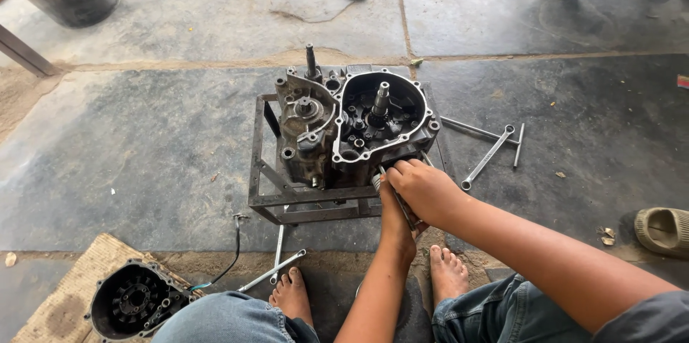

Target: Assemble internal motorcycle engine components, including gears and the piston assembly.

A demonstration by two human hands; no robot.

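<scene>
Roadside-style repair workshop: stone floor (143, 142), engine crankcase (352, 124) on metal stand (287, 196), spanners (488, 156) scattered.

One engine case (355, 128) sits on one steel stand (260, 171). Two shafts (380, 99) rise from it. Two wrenches (488, 156) lie at its right, two more (276, 268) near the feet. One cover (136, 303) rests on one cardboard sheet (68, 293). One sandal (664, 229).

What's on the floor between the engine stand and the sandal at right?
In the head view, spanners lie on the stone floor between the metal stand and the sandal.
</scene>
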